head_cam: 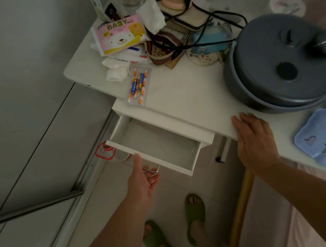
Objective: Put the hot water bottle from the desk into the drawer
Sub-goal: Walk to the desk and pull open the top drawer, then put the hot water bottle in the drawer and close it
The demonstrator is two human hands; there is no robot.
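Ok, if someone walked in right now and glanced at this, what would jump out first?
Probably the open white drawer, pulled out below the desk edge and bare inside, with the left hand under its front. Next, the big grey pot at the right of the desk, and the blue hot water bottle lying in front of it, beyond the right hand.

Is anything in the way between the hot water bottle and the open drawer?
Nothing visible. The hot water bottle lies on the desk edge, the drawer is open and looks empty; only the right hand rests between them.
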